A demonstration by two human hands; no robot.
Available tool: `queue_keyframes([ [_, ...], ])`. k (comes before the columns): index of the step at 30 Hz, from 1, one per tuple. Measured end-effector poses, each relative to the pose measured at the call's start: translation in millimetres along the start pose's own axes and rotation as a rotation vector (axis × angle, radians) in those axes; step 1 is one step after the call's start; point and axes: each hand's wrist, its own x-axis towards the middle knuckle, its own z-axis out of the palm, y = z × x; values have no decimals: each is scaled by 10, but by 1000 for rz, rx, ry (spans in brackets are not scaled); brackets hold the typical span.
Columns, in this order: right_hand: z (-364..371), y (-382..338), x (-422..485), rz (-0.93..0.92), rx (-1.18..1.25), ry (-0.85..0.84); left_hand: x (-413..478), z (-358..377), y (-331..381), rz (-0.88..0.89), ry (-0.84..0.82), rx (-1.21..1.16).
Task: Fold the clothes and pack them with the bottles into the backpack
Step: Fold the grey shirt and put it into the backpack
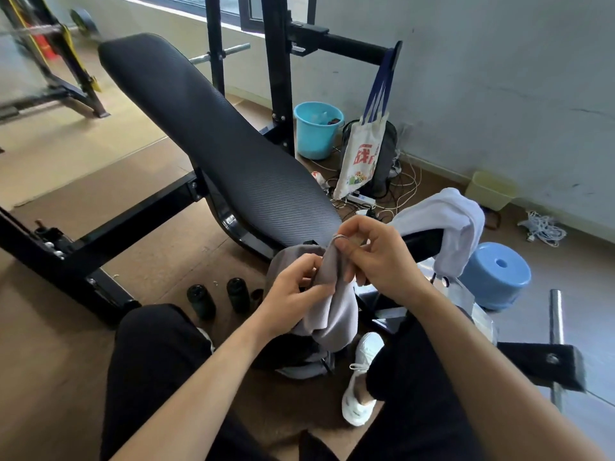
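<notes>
Fingers (357, 227) of my right hand (379, 257) are curled, with thumb and forefinger pinching the top fold of the grey cloth (332, 307). My left hand (296, 287) sits just below and to the left of that pinch. Its fingers (312, 266) are bent into the same cloth and grip its edge. The two hands are near each other, with the cloth bunched between them. From both grips the cloth hangs down past my wrists in loose folds.

Directly under the hanging cloth, between my feet, lies what I take to be the backpack (299, 369). It is mostly covered, so I cannot tell whether it is open.

Two dark bottles (201, 301) stand upright on the floor, left of my left fingers and apart from them. A white cloth (449, 221) is draped over a bar just right of my right fingers. The bench (216, 138) slopes away beyond both hands.
</notes>
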Motion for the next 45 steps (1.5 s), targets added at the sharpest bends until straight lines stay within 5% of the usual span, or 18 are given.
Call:
queue_keyframes([
  [5, -66, 13, -45, -11, 17, 63, -45, -120, -230, -62, -72, 336],
  [11, -206, 129, -98, -54, 42, 327, -308, -458, -713, -274, -196, 778],
  [21, -131, 1048, -192, 211, -207, 512, -564, -748, -957, -249, 80, 775],
  [26, -107, 1385, -299, 400, -109, 583, -572, -791, -825, -223, 311, 778],
  [31, -20, 1492, -353, 413, -11, 668, -523, -850, -658, -153, 452, 986],
  [36, 0, 1411, -264, 297, 37, 816, -384, -932, -386, 67, 492, 926],
  [45, 43, 1586, -230, 409, -34, 655, -317, -980, -469, -96, 611, 867],
])
